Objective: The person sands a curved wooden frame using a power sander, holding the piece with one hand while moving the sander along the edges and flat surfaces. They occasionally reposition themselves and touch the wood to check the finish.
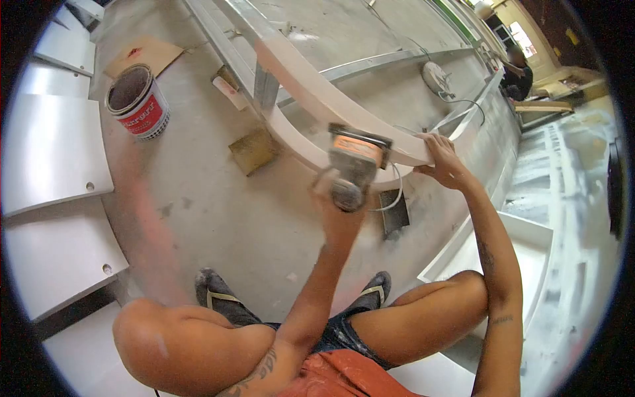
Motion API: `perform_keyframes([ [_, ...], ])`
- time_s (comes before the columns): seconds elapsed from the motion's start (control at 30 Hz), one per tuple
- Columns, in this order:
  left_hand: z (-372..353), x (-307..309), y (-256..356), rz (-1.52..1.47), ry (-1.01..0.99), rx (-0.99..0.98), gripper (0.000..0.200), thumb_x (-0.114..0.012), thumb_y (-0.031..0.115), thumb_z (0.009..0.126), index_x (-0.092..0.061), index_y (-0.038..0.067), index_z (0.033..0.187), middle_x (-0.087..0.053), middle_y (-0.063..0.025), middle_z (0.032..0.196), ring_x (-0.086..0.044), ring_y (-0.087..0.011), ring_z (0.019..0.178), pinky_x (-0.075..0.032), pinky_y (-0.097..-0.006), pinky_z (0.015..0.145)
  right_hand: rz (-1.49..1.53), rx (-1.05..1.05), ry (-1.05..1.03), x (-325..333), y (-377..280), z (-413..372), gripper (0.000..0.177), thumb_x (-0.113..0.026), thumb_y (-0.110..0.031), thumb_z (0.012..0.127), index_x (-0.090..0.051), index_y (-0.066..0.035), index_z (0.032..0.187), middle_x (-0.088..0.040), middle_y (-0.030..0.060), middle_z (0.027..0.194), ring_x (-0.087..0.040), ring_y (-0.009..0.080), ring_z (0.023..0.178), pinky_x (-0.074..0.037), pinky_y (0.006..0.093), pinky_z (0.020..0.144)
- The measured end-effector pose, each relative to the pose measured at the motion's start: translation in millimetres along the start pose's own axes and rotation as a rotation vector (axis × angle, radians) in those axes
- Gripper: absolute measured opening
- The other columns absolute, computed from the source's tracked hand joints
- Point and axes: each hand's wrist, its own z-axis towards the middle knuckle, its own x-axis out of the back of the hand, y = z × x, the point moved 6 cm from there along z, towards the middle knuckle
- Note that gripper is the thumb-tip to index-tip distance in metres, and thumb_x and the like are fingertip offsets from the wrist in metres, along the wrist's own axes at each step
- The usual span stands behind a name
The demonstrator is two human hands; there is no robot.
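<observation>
My left hand [336, 210] is wrapped round the rear grip of a power sander [358, 151] with an orange label, at the centre of the head view. The sander's flat pad faces the curved pale frame [324, 89]; whether the two touch is not clear. Motion blurs this hand a little. At the frame's right end, my right hand [443, 161] grips the pale rail, with its fingers over the top edge. A thin cable loops just right of the sander. Below the rail, a dark block [395, 213] rests on the floor.
A red-labelled can [139, 104] stands at upper left near cardboard [147, 54]. White panels [53, 152] line the left edge. A brown block [253, 151] lies below the frame. A white tray [539, 233] sits at right. Another person [517, 74] is at upper right.
</observation>
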Motion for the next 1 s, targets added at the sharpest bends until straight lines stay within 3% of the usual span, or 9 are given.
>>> perform_keyframes([
  [0.13,38,30,-31,-0.12,0.097,0.232,0.082,-0.09,0.014,0.079,-0.04,0.01,0.144,-0.045,-0.0138,0.139,-0.045,-0.0289,0.131,-0.041,-0.0467,0.11,0.022,-0.003,-0.002,6,-9,-1,0.078,-0.086,-0.027,0.08,-0.045,-0.012,0.146,-0.051,0.0163,0.138,-0.042,0.041,0.135,-0.029,0.0513,0.117],
  [0.27,79,56,-58,-0.169,0.065,0.383,0.077,-0.087,0.016,0.083,-0.04,0.01,0.145,-0.05,-0.0132,0.133,-0.052,-0.0263,0.122,-0.045,-0.0439,0.106,0.032,0.044,0.064,10,-14,-2,0.079,-0.087,-0.031,0.078,-0.048,-0.013,0.144,-0.052,0.0157,0.137,-0.045,0.0393,0.133,-0.031,0.0519,0.115],
  [0.43,117,68,-45,-0.237,0.021,0.448,0.075,-0.086,0.021,0.086,-0.04,0.01,0.145,-0.052,-0.0117,0.128,-0.056,-0.0237,0.115,-0.049,-0.0401,0.102,-0.067,-0.019,0.149,4,-42,16,0.074,-0.082,-0.052,0.08,-0.055,-0.004,0.129,-0.063,0.0185,0.118,-0.058,0.0406,0.114,-0.041,0.0513,0.1],
  [0.5,118,68,-43,-0.283,0.057,0.477,0.074,-0.085,0.024,0.086,-0.041,0.01,0.144,-0.052,-0.0123,0.129,-0.055,-0.0239,0.117,-0.049,-0.0396,0.102,0.031,0.064,0.243,3,-78,31,0.072,-0.073,-0.058,0.088,-0.055,0.001,0.125,-0.064,0.0211,0.111,-0.061,0.0425,0.108,-0.045,0.0514,0.095],
  [0.63,93,60,-51,-0.248,0.039,0.442,0.075,-0.085,0.009,0.083,-0.041,0.007,0.144,-0.047,-0.0121,0.13,-0.055,-0.0223,0.115,-0.05,-0.0346,0.097,0.125,-0.021,0.287,8,-118,53,0.068,-0.067,-0.057,0.094,-0.054,0.002,0.125,-0.065,0.0228,0.111,-0.062,0.0436,0.107,-0.046,0.0517,0.093],
  [0.77,51,34,-34,-0.34,0.13,0.415,0.075,-0.084,0.01,0.084,-0.039,0.004,0.144,-0.043,-0.0151,0.136,-0.051,-0.0259,0.123,-0.049,-0.0377,0.104,0.125,0.183,0.251,15,-105,57,0.062,-0.066,-0.049,0.097,-0.052,0.003,0.128,-0.062,0.0249,0.12,-0.061,0.042,0.116,-0.046,0.0504,0.099],
  [0.83,30,24,-23,-0.453,0.184,0.552,0.08,-0.084,0.007,0.083,-0.034,0.002,0.146,-0.042,-0.0172,0.137,-0.05,-0.0268,0.125,-0.048,-0.0384,0.106,0.17,0.27,0.186,9,-91,49,0.063,-0.068,-0.045,0.097,-0.051,0.003,0.134,-0.061,0.0252,0.125,-0.059,0.042,0.12,-0.046,0.0492,0.102],
  [0.9,11,12,-34,-0.404,0.171,0.521,0.081,-0.082,0.007,0.086,-0.031,0.004,0.149,-0.044,-0.0167,0.137,-0.051,-0.0262,0.123,-0.049,-0.0377,0.104,0.146,0.25,0.108,6,-61,32,0.066,-0.077,-0.035,0.091,-0.05,-0.002,0.14,-0.058,0.0222,0.136,-0.053,0.04,0.131,-0.042,0.0495,0.108],
  [1.0,-12,-3,-23,-0.42,0.159,0.577,0.081,-0.08,0.006,0.088,-0.028,0.005,0.15,-0.044,-0.0166,0.139,-0.052,-0.0256,0.122,-0.049,-0.0367,0.103,0.155,0.121,-0.043,14,-18,10,0.073,-0.086,-0.029,0.08,-0.051,-0.008,0.141,-0.059,0.017,0.135,-0.052,0.0396,0.13,-0.04,0.0496,0.11],
])
